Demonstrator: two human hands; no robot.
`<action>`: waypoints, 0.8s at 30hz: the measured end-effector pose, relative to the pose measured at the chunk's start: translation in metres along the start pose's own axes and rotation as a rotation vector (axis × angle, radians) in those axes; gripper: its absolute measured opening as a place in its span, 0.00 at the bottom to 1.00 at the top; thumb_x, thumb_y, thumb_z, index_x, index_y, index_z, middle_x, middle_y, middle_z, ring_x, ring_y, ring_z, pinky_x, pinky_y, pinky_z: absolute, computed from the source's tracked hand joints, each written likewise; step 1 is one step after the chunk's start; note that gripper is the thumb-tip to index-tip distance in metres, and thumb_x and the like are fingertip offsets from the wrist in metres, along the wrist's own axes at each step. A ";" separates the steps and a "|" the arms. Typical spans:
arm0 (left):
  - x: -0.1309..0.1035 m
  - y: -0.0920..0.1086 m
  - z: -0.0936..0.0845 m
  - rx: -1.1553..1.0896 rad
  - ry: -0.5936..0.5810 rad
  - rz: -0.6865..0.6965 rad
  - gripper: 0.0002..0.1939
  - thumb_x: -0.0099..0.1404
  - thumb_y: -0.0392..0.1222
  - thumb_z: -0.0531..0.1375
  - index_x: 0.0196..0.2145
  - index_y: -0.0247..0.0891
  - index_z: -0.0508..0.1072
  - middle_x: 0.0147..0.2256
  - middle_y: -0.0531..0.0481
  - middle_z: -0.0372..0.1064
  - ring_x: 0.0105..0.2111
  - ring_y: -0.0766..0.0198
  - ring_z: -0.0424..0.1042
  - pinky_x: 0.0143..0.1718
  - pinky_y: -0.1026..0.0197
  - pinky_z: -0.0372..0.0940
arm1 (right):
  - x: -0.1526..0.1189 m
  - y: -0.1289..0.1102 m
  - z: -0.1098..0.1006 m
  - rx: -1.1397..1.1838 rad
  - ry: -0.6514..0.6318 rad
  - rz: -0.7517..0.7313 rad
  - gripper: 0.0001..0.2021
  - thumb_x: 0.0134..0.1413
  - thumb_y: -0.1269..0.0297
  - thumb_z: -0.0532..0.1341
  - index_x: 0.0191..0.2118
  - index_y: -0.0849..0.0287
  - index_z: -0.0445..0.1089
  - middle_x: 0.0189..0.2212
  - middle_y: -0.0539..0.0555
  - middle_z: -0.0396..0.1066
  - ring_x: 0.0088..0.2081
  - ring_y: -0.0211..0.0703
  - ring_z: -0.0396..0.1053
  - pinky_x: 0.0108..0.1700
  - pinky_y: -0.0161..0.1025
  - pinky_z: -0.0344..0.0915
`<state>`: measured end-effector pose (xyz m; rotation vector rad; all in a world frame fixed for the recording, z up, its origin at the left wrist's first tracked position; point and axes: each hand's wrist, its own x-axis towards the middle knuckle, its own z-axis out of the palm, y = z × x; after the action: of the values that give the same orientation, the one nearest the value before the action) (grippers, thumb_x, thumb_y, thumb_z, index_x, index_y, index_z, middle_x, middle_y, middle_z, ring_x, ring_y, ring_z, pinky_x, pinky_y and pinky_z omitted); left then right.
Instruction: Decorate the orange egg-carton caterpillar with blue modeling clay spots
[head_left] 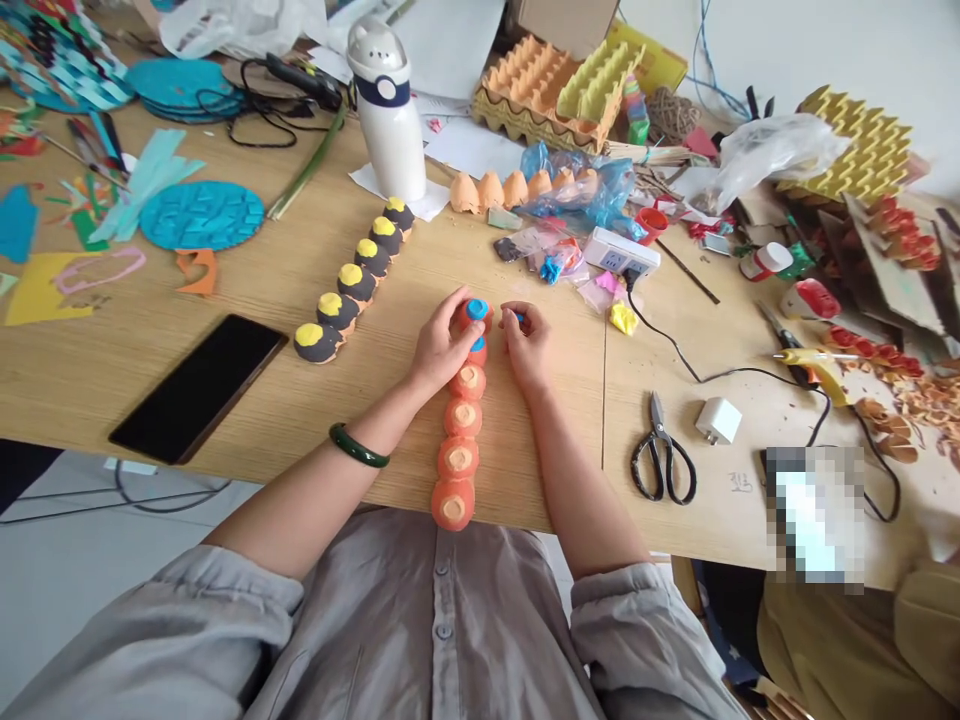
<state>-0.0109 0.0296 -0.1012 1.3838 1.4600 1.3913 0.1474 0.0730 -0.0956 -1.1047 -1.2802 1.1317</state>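
A strip of orange egg-carton cups [458,458] runs from the table's front edge away from me. Its two far cups carry blue clay caps [477,309]; the nearer ones show bare, paler tops. My left hand [442,345] is closed around the far end of the strip. Just to its right, my right hand [527,340] is curled, pinching a small piece of blue clay [519,317]. A second strip of cups [356,281], black with yellow tops, lies to the left of my hands.
Around me are a dark tablet [201,388], black-handled scissors [660,455], a white charger [718,420], a power strip [621,255] with a cord, a white bottle [390,130] and egg trays [555,95]. A glue gun [817,365] lies right, near another person's clothing [832,640].
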 end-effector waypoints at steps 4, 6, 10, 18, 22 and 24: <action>-0.003 0.011 -0.001 0.129 -0.015 0.073 0.28 0.71 0.44 0.64 0.66 0.35 0.78 0.68 0.35 0.80 0.70 0.47 0.78 0.78 0.44 0.68 | -0.004 -0.009 0.001 0.028 0.009 0.013 0.24 0.57 0.35 0.71 0.40 0.53 0.75 0.30 0.48 0.72 0.33 0.41 0.70 0.36 0.39 0.70; -0.001 0.015 0.002 0.146 -0.019 0.088 0.28 0.71 0.42 0.63 0.66 0.33 0.78 0.67 0.33 0.80 0.69 0.46 0.79 0.77 0.43 0.69 | -0.006 -0.013 0.000 0.034 0.042 0.027 0.23 0.57 0.38 0.72 0.41 0.53 0.76 0.31 0.48 0.73 0.32 0.40 0.70 0.35 0.39 0.70; 0.004 0.021 0.009 0.135 -0.069 0.078 0.27 0.71 0.42 0.64 0.66 0.36 0.78 0.66 0.36 0.80 0.69 0.46 0.78 0.77 0.43 0.69 | -0.014 -0.019 -0.003 0.005 0.065 0.049 0.20 0.60 0.42 0.73 0.44 0.53 0.78 0.33 0.48 0.76 0.29 0.38 0.69 0.31 0.37 0.71; -0.013 0.041 -0.003 0.077 -0.195 0.002 0.28 0.79 0.45 0.64 0.73 0.44 0.75 0.70 0.41 0.78 0.72 0.47 0.76 0.77 0.45 0.72 | -0.039 -0.032 -0.013 -0.024 0.157 0.127 0.12 0.71 0.49 0.71 0.49 0.49 0.81 0.37 0.50 0.78 0.31 0.40 0.73 0.36 0.38 0.78; -0.020 0.050 -0.010 0.056 -0.217 -0.070 0.30 0.81 0.46 0.66 0.77 0.54 0.72 0.71 0.45 0.77 0.72 0.47 0.77 0.76 0.46 0.74 | -0.047 -0.042 -0.017 -0.003 0.143 0.160 0.08 0.74 0.52 0.70 0.50 0.48 0.82 0.40 0.52 0.81 0.28 0.39 0.73 0.31 0.38 0.76; -0.022 0.052 -0.012 0.049 -0.242 -0.108 0.33 0.81 0.45 0.66 0.79 0.64 0.69 0.73 0.50 0.75 0.73 0.48 0.76 0.77 0.45 0.74 | -0.049 -0.046 -0.019 -0.045 0.141 0.128 0.05 0.75 0.57 0.69 0.50 0.47 0.83 0.40 0.53 0.82 0.32 0.42 0.76 0.34 0.40 0.77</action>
<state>-0.0055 -0.0015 -0.0535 1.4271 1.3944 1.0858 0.1673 0.0190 -0.0560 -1.2917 -1.1433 1.1032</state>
